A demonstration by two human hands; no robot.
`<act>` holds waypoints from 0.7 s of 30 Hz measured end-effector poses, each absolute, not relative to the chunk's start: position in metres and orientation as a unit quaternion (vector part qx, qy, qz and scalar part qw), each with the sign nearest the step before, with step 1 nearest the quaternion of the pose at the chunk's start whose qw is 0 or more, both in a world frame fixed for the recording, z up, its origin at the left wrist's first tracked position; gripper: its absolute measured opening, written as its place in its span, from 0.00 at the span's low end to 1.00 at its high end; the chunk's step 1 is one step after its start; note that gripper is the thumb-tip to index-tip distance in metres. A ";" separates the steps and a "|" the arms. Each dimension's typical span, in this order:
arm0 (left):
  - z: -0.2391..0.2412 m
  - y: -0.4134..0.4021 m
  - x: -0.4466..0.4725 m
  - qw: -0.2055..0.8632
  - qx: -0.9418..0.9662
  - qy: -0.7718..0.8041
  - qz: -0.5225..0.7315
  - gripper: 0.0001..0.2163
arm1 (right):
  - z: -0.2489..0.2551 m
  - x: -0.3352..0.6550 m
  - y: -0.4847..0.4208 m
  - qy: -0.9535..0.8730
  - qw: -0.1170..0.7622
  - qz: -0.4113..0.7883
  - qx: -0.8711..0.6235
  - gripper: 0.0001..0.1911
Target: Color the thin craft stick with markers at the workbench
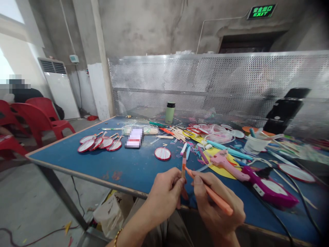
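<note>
My left hand (166, 188) is closed around a narrow flat wooden stick (184, 161), which stands up from the fingers with an orange-brown stretch along it. In my right hand (223, 206) is an orange marker pen (216, 197), held like a pencil, its tip at the side of the stick. Just beyond the hands lies a round white disc with a red rim (162, 154). Short pink and blue pens (188, 151) rest beside it. To the right of my right hand are a pink glue gun (222, 162) and a purple device (275, 188) with black cords.
More red-rimmed discs (88, 144) overlap at the left on the blue table (66, 161). Behind them lies a phone (134, 139). A green bottle (170, 113) stands by the perforated metal panel (205, 82). Right of it are wooden sticks (178, 133) and a white cup (254, 144). Red chairs (41, 120) stand left.
</note>
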State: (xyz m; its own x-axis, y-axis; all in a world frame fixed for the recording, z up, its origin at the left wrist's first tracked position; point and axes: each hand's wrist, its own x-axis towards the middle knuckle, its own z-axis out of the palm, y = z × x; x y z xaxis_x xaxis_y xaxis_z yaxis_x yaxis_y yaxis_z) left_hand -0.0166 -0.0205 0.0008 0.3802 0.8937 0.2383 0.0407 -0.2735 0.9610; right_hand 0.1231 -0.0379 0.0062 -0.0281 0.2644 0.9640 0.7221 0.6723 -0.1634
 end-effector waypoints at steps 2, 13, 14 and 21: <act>0.001 -0.020 -0.017 0.494 0.668 0.350 0.431 0.12 | 0.006 0.123 -0.038 -0.682 0.603 -0.198 -0.364 0.08; 0.001 -0.020 -0.016 0.492 0.670 0.345 0.436 0.13 | 0.007 0.123 -0.039 -0.695 0.599 -0.185 -0.351 0.07; 0.001 -0.020 -0.016 0.494 0.668 0.345 0.436 0.13 | 0.007 0.123 -0.039 -0.695 0.598 -0.187 -0.353 0.07; 0.000 -0.020 -0.016 0.495 0.668 0.342 0.438 0.13 | 0.008 0.122 -0.037 -0.698 0.600 -0.176 -0.348 0.08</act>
